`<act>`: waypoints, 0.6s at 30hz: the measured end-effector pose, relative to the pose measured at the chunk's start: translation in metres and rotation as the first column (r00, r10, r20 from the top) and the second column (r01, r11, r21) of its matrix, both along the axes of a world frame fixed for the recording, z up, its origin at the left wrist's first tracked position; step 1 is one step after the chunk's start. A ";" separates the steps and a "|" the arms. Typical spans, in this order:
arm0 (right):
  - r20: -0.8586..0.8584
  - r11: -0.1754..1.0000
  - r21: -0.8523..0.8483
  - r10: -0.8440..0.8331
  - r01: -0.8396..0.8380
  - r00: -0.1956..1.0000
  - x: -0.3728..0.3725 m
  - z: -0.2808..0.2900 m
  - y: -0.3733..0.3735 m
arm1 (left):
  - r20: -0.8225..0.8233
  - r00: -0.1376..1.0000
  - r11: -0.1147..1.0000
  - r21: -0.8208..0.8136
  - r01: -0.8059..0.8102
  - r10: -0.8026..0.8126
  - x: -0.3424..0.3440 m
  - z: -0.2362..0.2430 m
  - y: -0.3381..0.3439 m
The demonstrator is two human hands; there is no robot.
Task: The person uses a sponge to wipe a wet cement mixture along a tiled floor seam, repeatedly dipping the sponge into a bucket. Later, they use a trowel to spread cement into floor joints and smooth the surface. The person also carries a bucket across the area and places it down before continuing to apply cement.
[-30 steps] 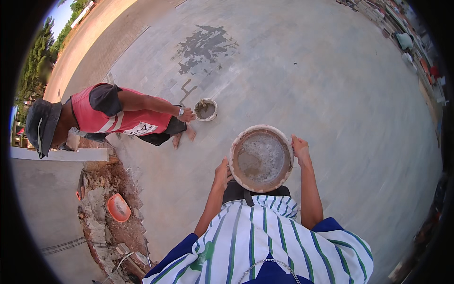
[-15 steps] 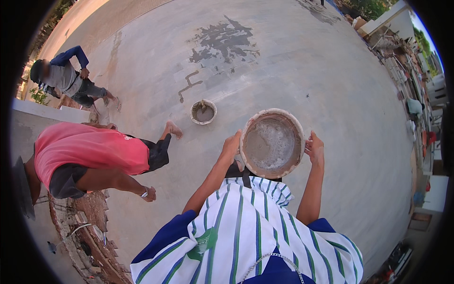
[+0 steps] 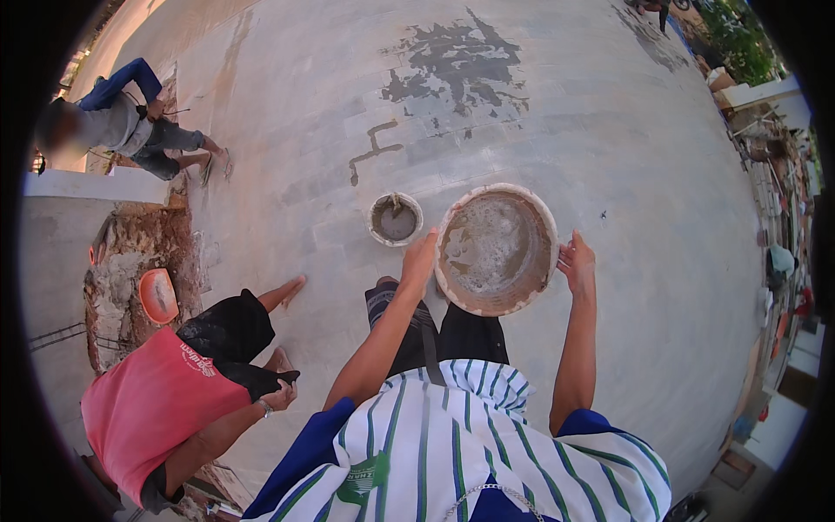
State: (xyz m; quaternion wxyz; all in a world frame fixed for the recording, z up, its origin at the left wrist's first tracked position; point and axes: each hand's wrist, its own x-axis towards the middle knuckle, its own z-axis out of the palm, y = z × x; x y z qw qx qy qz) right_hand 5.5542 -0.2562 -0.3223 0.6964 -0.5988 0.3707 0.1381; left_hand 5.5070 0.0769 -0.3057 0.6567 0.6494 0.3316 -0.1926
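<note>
Both my hands carry a large round bucket [image 3: 537, 271] in front of my body, with a pale, crusted rim. Murky grey-brown liquid with foam [image 3: 489, 248] lies in it. My left hand [image 3: 420, 263] is closed on the bucket's left rim, its thumb up near the edge. At the right side, my right hand [image 3: 577, 263] has its fingers curled on the rim or a handle there; which one I cannot tell. On the floor beyond my left hand stands a smaller bucket [image 3: 396, 243] holding grey mortar, with a tool handle or stick poking out.
A person in a red shirt [image 3: 165, 391] bends at the lower left, and another person [image 3: 161, 139] stands at the upper left. An orange basin [image 3: 158, 297] sits on broken ground. Wet patches [image 3: 457, 65] mark the grey floor [image 3: 661, 261]. Rubble [image 3: 770, 187] lines the right side.
The small bucket and wet patches have shifted right and downward in view. The person in red has moved down, uncovering the orange basin. I keep holding the large bucket; its liquid has shifted.
</note>
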 end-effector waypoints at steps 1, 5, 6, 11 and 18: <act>-0.010 1.000 -0.008 0.005 -0.005 1.000 0.010 -0.023 0.001 | -0.017 1.000 1.000 0.009 0.010 -0.010 0.009 -0.017 -0.001; -0.110 0.998 -0.042 0.051 -0.056 0.993 0.029 -0.137 -0.010 | -0.141 0.990 0.980 0.198 0.020 0.009 0.020 -0.105 -0.019; -0.126 0.997 -0.058 0.051 -0.059 0.991 0.051 -0.160 -0.005 | -0.162 0.987 0.960 0.277 0.031 0.015 0.040 -0.133 -0.015; -0.183 0.994 -0.049 0.091 -0.101 0.979 0.080 -0.349 0.005 | -0.176 0.983 0.983 0.184 -0.011 0.044 0.070 -0.330 -0.004; -0.253 0.989 -0.126 0.044 -0.078 0.966 0.121 -0.551 -0.007 | -0.262 0.959 0.974 0.166 0.153 -0.106 0.118 -0.530 -0.012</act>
